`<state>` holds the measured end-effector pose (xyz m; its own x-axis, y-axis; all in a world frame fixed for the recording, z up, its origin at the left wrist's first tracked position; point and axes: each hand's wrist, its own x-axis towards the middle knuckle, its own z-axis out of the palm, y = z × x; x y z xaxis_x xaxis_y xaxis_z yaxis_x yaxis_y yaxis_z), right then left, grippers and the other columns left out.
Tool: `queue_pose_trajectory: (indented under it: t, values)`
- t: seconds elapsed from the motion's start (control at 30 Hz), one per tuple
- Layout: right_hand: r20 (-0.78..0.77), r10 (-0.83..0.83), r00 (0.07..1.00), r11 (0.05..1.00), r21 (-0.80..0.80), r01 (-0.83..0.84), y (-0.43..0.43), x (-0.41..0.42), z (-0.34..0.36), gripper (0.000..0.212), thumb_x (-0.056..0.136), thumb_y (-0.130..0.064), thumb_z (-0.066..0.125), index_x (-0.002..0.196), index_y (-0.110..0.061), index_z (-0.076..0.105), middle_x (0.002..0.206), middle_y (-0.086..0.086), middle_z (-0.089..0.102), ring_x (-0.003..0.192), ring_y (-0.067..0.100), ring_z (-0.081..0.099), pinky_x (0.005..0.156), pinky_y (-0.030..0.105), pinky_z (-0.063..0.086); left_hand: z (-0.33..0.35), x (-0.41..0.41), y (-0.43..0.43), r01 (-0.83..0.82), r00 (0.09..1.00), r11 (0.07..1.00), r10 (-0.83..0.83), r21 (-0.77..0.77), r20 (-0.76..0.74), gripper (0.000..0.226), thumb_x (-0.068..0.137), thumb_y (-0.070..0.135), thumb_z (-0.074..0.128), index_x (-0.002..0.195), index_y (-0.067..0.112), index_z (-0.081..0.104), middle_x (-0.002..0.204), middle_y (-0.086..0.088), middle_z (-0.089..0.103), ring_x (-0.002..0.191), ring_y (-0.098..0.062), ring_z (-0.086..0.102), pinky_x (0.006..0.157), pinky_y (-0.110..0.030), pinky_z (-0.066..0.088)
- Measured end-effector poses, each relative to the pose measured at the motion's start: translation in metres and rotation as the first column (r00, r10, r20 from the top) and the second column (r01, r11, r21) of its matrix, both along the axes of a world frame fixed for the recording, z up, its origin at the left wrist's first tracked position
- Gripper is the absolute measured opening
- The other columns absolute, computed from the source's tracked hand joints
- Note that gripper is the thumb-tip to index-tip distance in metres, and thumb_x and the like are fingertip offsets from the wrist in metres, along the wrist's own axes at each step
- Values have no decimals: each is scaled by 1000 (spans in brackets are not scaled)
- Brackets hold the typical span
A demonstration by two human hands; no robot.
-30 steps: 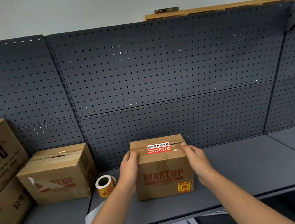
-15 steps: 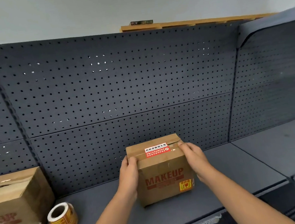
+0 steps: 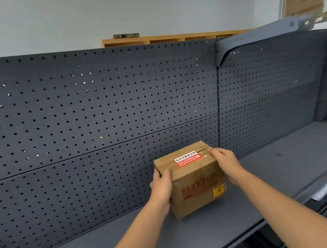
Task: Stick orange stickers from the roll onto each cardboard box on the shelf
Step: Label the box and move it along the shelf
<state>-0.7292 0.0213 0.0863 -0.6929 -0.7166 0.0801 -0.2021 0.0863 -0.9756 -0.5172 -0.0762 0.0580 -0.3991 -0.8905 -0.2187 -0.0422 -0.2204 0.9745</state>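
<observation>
Here, your left hand [image 3: 161,185] and right hand [image 3: 227,162] grip the box [image 3: 195,199] on the shelf [image 3: 282,171], sticker [image 3: 218,190] already on; no other boxes in view.

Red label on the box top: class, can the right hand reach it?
Probably yes: the right hand grips the cardboard box at its top edge, just beside the red label, which lies uncovered; it need only loosen its grip.

Box [image 3: 196,203] moved rightward along shelf [image 3: 271,183], now skewed

box [image 3: 194,183]: matt brown cardboard | shelf [image 3: 276,174]: matt dark metal
</observation>
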Motion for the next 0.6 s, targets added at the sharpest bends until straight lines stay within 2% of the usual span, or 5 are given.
queue_pose_trajectory:
  t: [0.23,0.33,0.43,0.5,0.6]
  values:
    - [130,-93,987,996,0,94,-5,-64,-17,34,94,-50,62,97,-21,79,105,7,76,104,29,68,83,42,54,-2,-63,-10,24,1000,1000,-24,14,0,88,66,79,57,148,53,38,144,-1,53,115,-26,64,91,-53,60]
    - [139,-139,980,989,-30,145,-7,-72,-20,29,99,-38,62,93,-15,78,101,10,75,93,25,67,76,37,50,14,-74,6,32,999,998,-29,55,-44,51,100,48,61,148,36,47,126,-2,68,101,-24,70,72,-40,61]
    - [117,-146,982,987,-45,152,-18,-82,-18,24,100,-33,62,92,-16,78,98,8,75,85,20,65,72,34,49,13,-84,0,25,998,998,-21,65,-65,40,104,35,59,144,29,53,118,-1,71,97,-22,71,59,-32,54]
    - [95,-124,988,991,-36,128,-26,-88,-16,25,101,-32,61,95,-15,79,98,7,75,85,19,65,70,33,48,6,-89,-5,18,999,999,-16,37,-52,41,104,38,59,144,29,52,116,1,70,97,-21,69,63,-34,54]
    - [77,-122,990,993,7,122,-33,-100,-18,25,101,-33,60,99,-16,78,99,4,74,92,21,66,71,33,48,-4,-95,-13,29,999,999,-30,-17,-15,49,100,45,62,146,32,50,121,3,68,105,-22,67,87,-45,59]
